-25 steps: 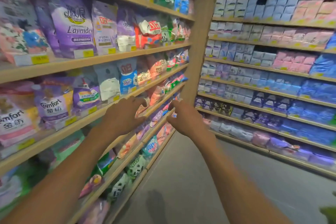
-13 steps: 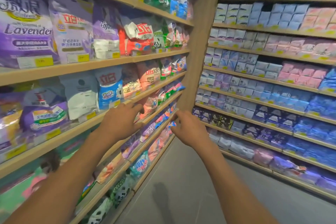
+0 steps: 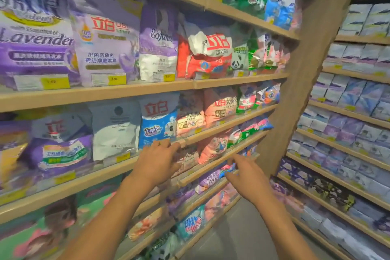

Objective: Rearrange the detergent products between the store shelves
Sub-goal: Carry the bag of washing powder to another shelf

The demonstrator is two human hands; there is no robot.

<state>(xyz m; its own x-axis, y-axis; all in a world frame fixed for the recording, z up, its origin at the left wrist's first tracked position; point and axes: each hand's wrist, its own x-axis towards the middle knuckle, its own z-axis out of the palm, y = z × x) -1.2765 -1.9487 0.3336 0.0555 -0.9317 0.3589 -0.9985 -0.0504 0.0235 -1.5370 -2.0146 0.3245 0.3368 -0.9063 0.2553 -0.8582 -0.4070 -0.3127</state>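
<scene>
Fingers (image 3: 167, 146) loose before glossy, crinkled detergent pouches (image 3: 157, 124) on wooden shelves (image 3: 105, 93)

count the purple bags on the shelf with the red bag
3: the lavender bag at far left, a paler bag beside it, and a third bag next to the red bag. Others may hide behind them.

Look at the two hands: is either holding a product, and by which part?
The left hand holds nothing, fingers spread by a shelf edge. The right hand reaches a blue-and-pink packet; whether it pinches the packet's end cannot be told.
</scene>
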